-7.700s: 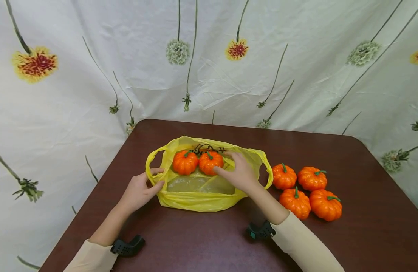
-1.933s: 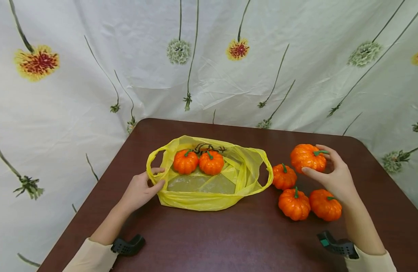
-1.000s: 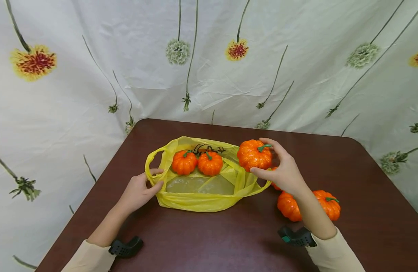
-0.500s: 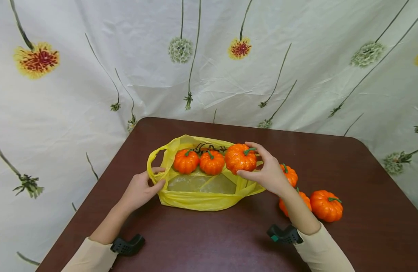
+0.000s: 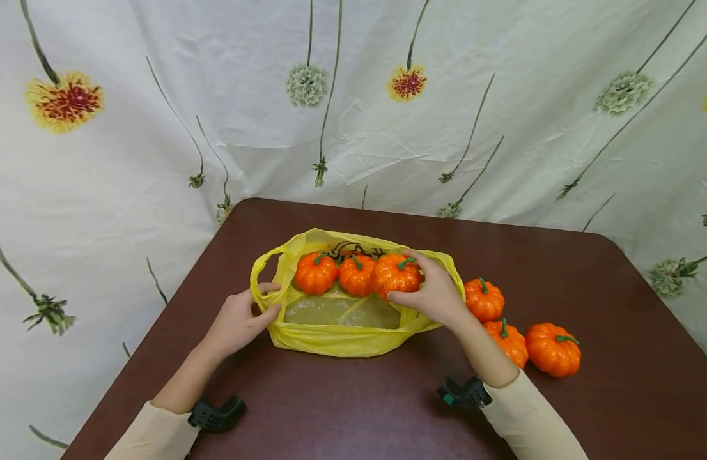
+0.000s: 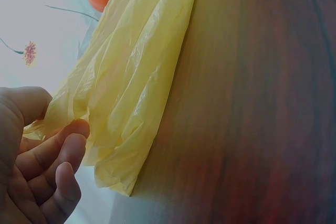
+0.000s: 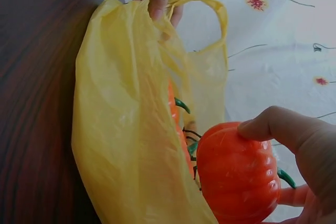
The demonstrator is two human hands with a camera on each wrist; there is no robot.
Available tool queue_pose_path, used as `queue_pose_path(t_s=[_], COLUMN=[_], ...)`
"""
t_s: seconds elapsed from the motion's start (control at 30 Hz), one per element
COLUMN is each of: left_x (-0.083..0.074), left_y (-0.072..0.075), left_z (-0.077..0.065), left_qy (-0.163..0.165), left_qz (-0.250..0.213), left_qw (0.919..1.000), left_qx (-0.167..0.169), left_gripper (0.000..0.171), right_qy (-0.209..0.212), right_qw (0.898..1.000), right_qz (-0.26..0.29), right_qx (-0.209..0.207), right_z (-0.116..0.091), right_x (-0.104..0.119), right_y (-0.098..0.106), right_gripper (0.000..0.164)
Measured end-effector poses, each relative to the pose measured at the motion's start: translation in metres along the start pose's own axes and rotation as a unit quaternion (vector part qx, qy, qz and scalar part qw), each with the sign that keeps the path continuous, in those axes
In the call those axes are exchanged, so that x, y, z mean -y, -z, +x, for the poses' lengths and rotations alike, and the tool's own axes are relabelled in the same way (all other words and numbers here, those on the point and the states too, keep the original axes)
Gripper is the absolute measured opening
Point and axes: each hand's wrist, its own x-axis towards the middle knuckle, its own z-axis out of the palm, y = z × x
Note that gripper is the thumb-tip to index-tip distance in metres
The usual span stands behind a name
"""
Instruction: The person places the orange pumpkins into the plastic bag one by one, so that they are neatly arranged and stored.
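A yellow plastic bag [image 5: 336, 338] lies with its mouth spread on the table. My left hand [image 5: 238, 322] pinches the bag's left side near the handle; the left wrist view shows thumb and fingertips on the thin film [image 6: 115, 82]. My right hand [image 5: 431, 291] grips a small orange pumpkin [image 5: 396, 276] with a green stem, thumb on the near side, fingers behind. That pumpkin is at the right part of the bag's mouth, also seen in the right wrist view as a held pumpkin [image 7: 236, 171]. Two pumpkins, the left one [image 5: 316, 273] and the middle one [image 5: 357, 275], sit inside.
Right of the bag, three more pumpkins stand on the dark brown table [image 5: 353, 409]: a back one [image 5: 484, 300], a front one [image 5: 507, 342] partly behind the right forearm, and a right one [image 5: 553, 349]. A white flowered cloth [image 5: 353, 128] hangs behind the table.
My right hand has picked a pumpkin from the group on the right, carried it left and lowered it into the bag's mouth. The left hand has kept its hold on the bag.
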Motion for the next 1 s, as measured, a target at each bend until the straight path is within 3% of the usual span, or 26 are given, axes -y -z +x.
queue_pose_path(t_s=[0.23, 0.57, 0.8, 1.0], left_x=[-0.001, -0.002, -0.003, -0.002], left_y=[0.000, 0.000, 0.001, 0.000], left_z=[0.000, 0.001, 0.001, 0.000], left_qy=[0.003, 0.000, 0.000, -0.001], left_qz=[0.002, 0.005, 0.005, 0.004], left_qw=[1.0000, 1.0000, 1.0000, 1.0000], left_qx=[-0.003, -0.002, -0.001, -0.004], left_gripper=[0.038, 0.037, 0.037, 0.037], right_qy=[-0.041, -0.054, -0.084, -0.099], right_qw=[0.998, 0.992, 0.986, 0.982], right_qz=[-0.037, -0.114, -0.145, -0.161], right_qx=[-0.007, 0.003, 0.011, -0.006], right_z=[0.005, 0.010, 0.013, 0.016], right_x=[-0.003, -0.005, -0.011, -0.013], right_y=[-0.007, -0.012, -0.012, -0.013], right_gripper=[0.082, 0.087, 0.088, 0.088])
